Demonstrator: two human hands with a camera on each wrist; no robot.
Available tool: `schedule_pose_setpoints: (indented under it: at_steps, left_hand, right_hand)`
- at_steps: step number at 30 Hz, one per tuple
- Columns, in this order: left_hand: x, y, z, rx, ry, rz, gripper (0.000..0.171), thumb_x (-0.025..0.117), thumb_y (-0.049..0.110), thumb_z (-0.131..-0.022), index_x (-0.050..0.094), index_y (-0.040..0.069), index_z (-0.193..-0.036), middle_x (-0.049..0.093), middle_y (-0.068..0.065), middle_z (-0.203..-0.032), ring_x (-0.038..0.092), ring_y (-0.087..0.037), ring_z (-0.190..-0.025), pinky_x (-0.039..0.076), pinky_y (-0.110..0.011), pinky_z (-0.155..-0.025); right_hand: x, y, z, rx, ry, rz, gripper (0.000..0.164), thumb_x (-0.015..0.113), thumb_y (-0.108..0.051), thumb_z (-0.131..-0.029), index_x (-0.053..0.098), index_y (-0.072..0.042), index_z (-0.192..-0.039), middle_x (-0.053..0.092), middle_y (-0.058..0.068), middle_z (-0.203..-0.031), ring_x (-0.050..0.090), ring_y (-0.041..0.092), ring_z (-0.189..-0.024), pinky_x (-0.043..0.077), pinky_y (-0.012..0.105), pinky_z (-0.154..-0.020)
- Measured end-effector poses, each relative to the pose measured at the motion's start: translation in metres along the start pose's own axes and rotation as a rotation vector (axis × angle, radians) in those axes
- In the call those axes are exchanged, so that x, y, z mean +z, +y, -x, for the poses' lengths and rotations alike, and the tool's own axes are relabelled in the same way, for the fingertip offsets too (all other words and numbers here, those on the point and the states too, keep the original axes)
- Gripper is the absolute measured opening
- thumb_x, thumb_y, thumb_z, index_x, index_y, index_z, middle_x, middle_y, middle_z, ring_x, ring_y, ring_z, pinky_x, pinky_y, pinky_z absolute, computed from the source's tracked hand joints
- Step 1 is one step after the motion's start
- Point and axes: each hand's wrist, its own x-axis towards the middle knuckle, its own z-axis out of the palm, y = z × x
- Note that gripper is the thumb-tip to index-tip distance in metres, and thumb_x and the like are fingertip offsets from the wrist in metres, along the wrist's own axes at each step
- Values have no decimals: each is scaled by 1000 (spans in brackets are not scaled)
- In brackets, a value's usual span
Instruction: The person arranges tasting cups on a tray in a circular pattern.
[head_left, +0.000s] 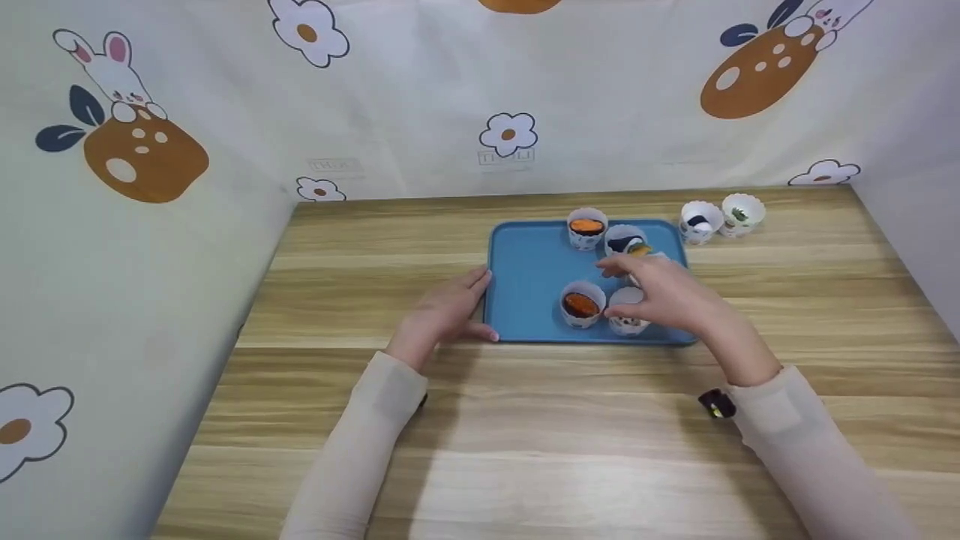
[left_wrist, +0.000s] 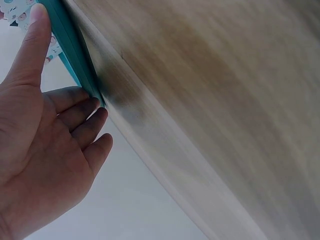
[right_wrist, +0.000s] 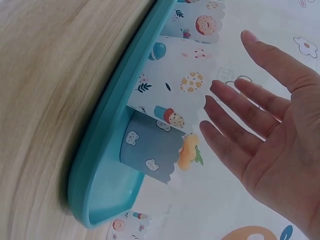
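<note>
A blue tray [head_left: 525,262] lies on the table, with several paper baking cups on its right part. My left hand [head_left: 444,307] rests against the tray's left edge, its thumb at the near corner; the left wrist view shows fingertips touching the rim. Above the cups, my right hand [head_left: 664,292] hovers with fingers spread, holding nothing. Near it are a cup with a reddish-orange piece [head_left: 581,304] and a white cup [head_left: 628,324] partly under the thumb. Behind stand a cup with an orange-topped piece [head_left: 586,226] and one with a dark-and-white piece [head_left: 625,241]. A bear-print cup [right_wrist: 150,147] is partly hidden by the hand in the head view.
Right of the tray, two more paper cups stand side by side, one with a dark-and-white piece [head_left: 699,223], the other with something green [head_left: 741,216]. A patterned cloth wall [head_left: 420,112] borders the wooden table [head_left: 555,450] at the back and sides.
</note>
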Motion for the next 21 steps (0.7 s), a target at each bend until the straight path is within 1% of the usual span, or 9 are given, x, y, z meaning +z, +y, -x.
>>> schedule_pose_setpoints:
  at_steps: [4, 14, 21]
  left_hand:
    - [0, -1, 0, -1, -5, 4, 108, 73, 55, -83, 13, 10, -161, 8, -6, -170, 14, -24, -156, 18, -40, -127]
    - [1, -2, -2, 8, 1, 19, 107, 75, 52, -83, 14, 10, -161, 9, -6, -170, 15, -25, -156, 19, -40, -127]
    - [1, -2, 0, 16, 7, 12, 107, 74, 52, -83, 14, 8, -160, 10, -7, -170, 13, -25, -156, 17, -40, -127]
  right_hand:
    - [-2, 2, 4, -11, 18, -16, 65, 79, -25, -85, 52, -6, -142, 66, 15, -132, 58, 36, -126, 49, 55, -103]
    - [-9, 7, 11, -21, 44, -66, 65, 78, -26, -87, 52, -4, -142, 64, 17, -134, 59, 35, -127, 48, 55, -105]
    - [-12, 12, 16, -22, 69, -67, 62, 78, -24, -87, 53, -8, -141, 64, 14, -135, 60, 35, -126, 48, 55, -104]
